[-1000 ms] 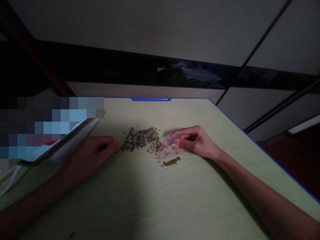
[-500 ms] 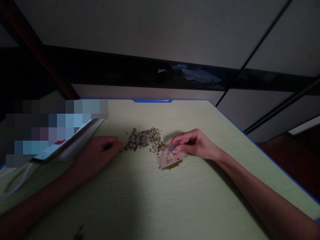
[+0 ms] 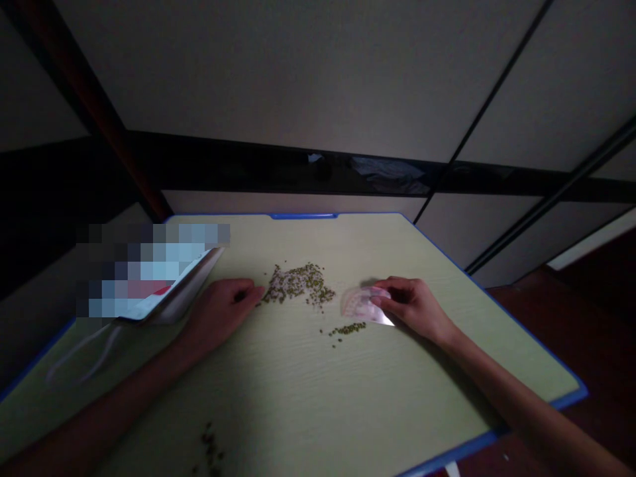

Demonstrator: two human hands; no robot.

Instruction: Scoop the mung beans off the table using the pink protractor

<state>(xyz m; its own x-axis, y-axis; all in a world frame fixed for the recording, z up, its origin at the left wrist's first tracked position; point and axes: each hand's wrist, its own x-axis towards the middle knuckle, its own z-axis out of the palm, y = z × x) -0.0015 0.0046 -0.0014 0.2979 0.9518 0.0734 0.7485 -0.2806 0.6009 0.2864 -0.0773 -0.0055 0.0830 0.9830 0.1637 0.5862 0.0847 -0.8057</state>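
My right hand pinches a clear pinkish protractor between thumb and fingers, its curved edge turned left. Just below that edge lies a small row of green beans, apart from the main pile. The larger pile mixes green beans with pale, whitish grains and spreads over the middle of the table. At the pile's left end rests my left hand, fingers curled and thumb pressed against them. Whatever is inside its fingers, if anything, is hidden.
The pale wooden table has a blue rim. On the left stands a tablet with a lit, blurred screen, and a white cable beside it. More dark beans lie near the front edge. Cabinet panels rise behind the table.
My right hand has drawn the protractor to the right and off the small row of beans, now uncovered. The whole view has shifted; my left hand keeps its curled pose by the pile.
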